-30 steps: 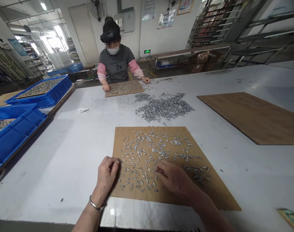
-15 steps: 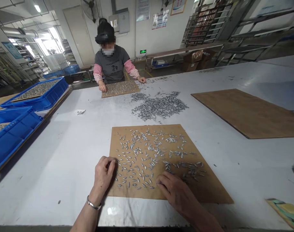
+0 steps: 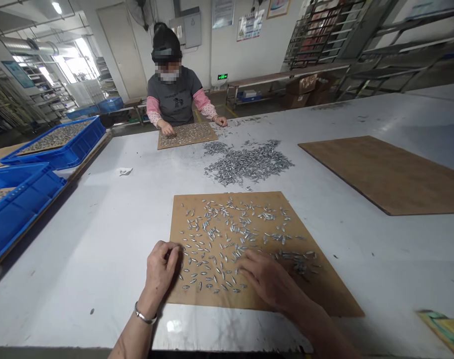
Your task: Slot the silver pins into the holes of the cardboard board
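Observation:
A brown board (image 3: pixel 279 299) lies in front of me, scattered with small silver spindle-shaped metal pieces (image 3: pixel 215 232). On its left part the pieces lie spread apart; to the right they bunch in clumps. My left hand (image 3: pixel 162 267), a bracelet on its wrist, rests closed at the board's left edge, and whatever its fingers hold is hidden. Over the middle of the board, my right hand (image 3: pixel 266 279) has its fingers bent down together among the pieces. Its fingertips touch or nearly touch some; I cannot make out which piece is between them.
Beyond the board lies a large heap of the same metal pieces (image 3: pixel 249 162). A co-worker (image 3: pixel 176 94) handles another filled board (image 3: pixel 187 135) across the table. Stacked brown boards (image 3: pixel 391 174) lie at right. Blue crates (image 3: pixel 21 199) stand along the left side.
My right hand has moved slightly up and left over the board, and one more piece lies in the near row. My left hand stays put. The co-worker's hand has shifted over their board.

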The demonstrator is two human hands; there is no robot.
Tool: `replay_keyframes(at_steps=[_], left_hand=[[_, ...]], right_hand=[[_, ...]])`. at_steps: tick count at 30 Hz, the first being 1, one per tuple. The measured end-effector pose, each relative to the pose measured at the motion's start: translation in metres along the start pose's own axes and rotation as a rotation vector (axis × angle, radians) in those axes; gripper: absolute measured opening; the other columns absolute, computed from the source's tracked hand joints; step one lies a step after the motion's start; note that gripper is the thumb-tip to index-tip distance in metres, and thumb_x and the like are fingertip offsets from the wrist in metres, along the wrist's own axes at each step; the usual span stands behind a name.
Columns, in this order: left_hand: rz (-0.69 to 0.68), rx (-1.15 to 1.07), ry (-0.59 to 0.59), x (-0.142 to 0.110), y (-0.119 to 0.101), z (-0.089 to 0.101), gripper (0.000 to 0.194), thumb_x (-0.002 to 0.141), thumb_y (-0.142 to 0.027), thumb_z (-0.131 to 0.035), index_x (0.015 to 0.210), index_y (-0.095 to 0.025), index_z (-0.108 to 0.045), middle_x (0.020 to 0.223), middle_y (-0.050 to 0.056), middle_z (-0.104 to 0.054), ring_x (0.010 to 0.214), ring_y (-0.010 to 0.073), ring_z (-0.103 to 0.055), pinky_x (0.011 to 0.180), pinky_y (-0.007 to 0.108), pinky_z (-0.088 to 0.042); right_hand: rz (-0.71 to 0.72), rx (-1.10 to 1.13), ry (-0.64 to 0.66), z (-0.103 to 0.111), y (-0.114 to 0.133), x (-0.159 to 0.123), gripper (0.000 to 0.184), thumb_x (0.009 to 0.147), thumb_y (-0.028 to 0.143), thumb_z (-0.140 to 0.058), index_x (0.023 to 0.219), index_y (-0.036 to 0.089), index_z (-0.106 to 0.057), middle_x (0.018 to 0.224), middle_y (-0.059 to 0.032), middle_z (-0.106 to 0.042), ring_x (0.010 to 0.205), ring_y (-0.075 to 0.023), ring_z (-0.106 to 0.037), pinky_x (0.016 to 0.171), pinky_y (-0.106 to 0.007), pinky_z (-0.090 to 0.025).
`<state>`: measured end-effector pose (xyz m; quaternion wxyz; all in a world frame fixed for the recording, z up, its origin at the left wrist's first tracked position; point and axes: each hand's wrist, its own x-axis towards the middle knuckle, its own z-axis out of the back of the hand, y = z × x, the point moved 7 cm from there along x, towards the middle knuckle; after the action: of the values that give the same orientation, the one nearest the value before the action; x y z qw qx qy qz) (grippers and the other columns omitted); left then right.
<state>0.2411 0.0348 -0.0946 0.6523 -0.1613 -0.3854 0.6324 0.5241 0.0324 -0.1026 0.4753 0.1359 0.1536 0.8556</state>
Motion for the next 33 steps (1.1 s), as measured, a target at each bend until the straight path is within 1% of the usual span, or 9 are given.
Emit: replay_keyframes(at_steps=[3, 7, 11, 15, 19, 22, 26, 30, 33], left_hand=[[-0.003, 0.009, -0.002, 0.0, 0.0, 0.001, 0.027, 0.1, -0.038, -0.056, 0.09, -0.023, -0.076, 0.084, 0.004, -0.069, 0.074, 0.0186, -0.065, 0.07, 0.032, -0.052], [0.009, 0.008, -0.003, 0.0, 0.001, 0.001, 0.026, 0.1, -0.037, -0.057, 0.09, -0.023, -0.077, 0.084, 0.004, -0.069, 0.074, 0.0184, -0.066, 0.07, 0.031, -0.052], [-0.001, -0.003, 0.008, 0.0, 0.0, -0.002, 0.027, 0.1, -0.037, -0.057, 0.09, -0.023, -0.076, 0.084, 0.004, -0.068, 0.074, 0.0182, -0.065, 0.07, 0.031, -0.052], [-0.011, 0.001, 0.003, 0.0, -0.002, -0.002, 0.027, 0.1, -0.037, -0.056, 0.09, -0.022, -0.076, 0.084, 0.004, -0.068, 0.074, 0.0181, -0.065, 0.069, 0.031, -0.051], [0.011, 0.012, -0.016, 0.0, -0.002, 0.002, 0.026, 0.1, -0.036, -0.056, 0.089, -0.023, -0.076, 0.084, 0.004, -0.069, 0.073, 0.018, -0.064, 0.069, 0.031, -0.051], [0.015, 0.005, -0.029, -0.001, -0.002, 0.004, 0.026, 0.1, -0.035, -0.056, 0.09, -0.023, -0.076, 0.084, 0.004, -0.069, 0.074, 0.0182, -0.065, 0.069, 0.031, -0.052], [0.005, -0.002, -0.029, -0.002, -0.002, 0.002, 0.026, 0.1, -0.035, -0.056, 0.089, -0.023, -0.076, 0.083, 0.004, -0.068, 0.072, 0.0181, -0.065, 0.069, 0.031, -0.052], [-0.002, 0.011, -0.022, -0.003, -0.003, 0.001, 0.025, 0.1, -0.034, -0.056, 0.088, -0.024, -0.075, 0.083, 0.003, -0.068, 0.073, 0.0182, -0.065, 0.07, 0.031, -0.052], [-0.004, 0.005, -0.021, -0.004, -0.004, 0.002, 0.026, 0.101, -0.035, -0.055, 0.09, -0.024, -0.076, 0.084, 0.004, -0.068, 0.074, 0.0181, -0.065, 0.07, 0.031, -0.052]], right_hand=[[0.017, -0.057, 0.129, -0.009, 0.002, 0.009, 0.028, 0.098, 0.011, -0.045, 0.084, 0.02, -0.067, 0.093, -0.0066, -0.068, 0.088, -0.0211, -0.064, 0.079, -0.032, -0.043], [-0.032, -0.105, 0.18, -0.019, 0.0, 0.002, 0.025, 0.097, 0.01, -0.046, 0.084, 0.02, -0.065, 0.097, -0.0082, -0.07, 0.089, -0.0227, -0.065, 0.079, -0.034, -0.043], [-0.096, -0.036, 0.151, -0.02, -0.004, -0.011, 0.025, 0.098, 0.013, -0.045, 0.082, 0.021, -0.062, 0.093, -0.0064, -0.068, 0.085, -0.0213, -0.065, 0.076, -0.033, -0.044], [-0.12, 0.083, 0.064, -0.011, -0.011, -0.008, 0.027, 0.103, 0.02, -0.044, 0.082, 0.022, -0.061, 0.09, -0.0035, -0.066, 0.082, -0.0178, -0.065, 0.074, -0.029, -0.046], [-0.044, -0.023, -0.022, -0.004, -0.01, 0.007, 0.028, 0.102, 0.015, -0.043, 0.084, 0.022, -0.062, 0.09, -0.0036, -0.067, 0.082, -0.0176, -0.064, 0.074, -0.029, -0.044], [-0.005, -0.11, 0.002, -0.011, -0.008, 0.015, 0.028, 0.098, 0.008, -0.045, 0.079, 0.022, -0.061, 0.087, -0.0035, -0.065, 0.08, -0.0173, -0.062, 0.072, -0.028, -0.042], [0.014, -0.141, -0.001, -0.018, -0.006, 0.019, 0.023, 0.099, 0.013, -0.049, 0.081, 0.022, -0.061, 0.087, -0.0037, -0.065, 0.08, -0.0175, -0.061, 0.072, -0.029, -0.041], [-0.007, -0.195, -0.032, -0.021, -0.005, 0.023, 0.024, 0.1, 0.016, -0.048, 0.079, 0.023, -0.058, 0.085, -0.0044, -0.066, 0.079, -0.0187, -0.061, 0.072, -0.031, -0.04], [-0.052, -0.17, -0.012, -0.021, -0.008, 0.02, 0.025, 0.099, 0.015, -0.045, 0.078, 0.023, -0.055, 0.084, -0.0054, -0.067, 0.079, -0.0197, -0.062, 0.073, -0.032, -0.041]])
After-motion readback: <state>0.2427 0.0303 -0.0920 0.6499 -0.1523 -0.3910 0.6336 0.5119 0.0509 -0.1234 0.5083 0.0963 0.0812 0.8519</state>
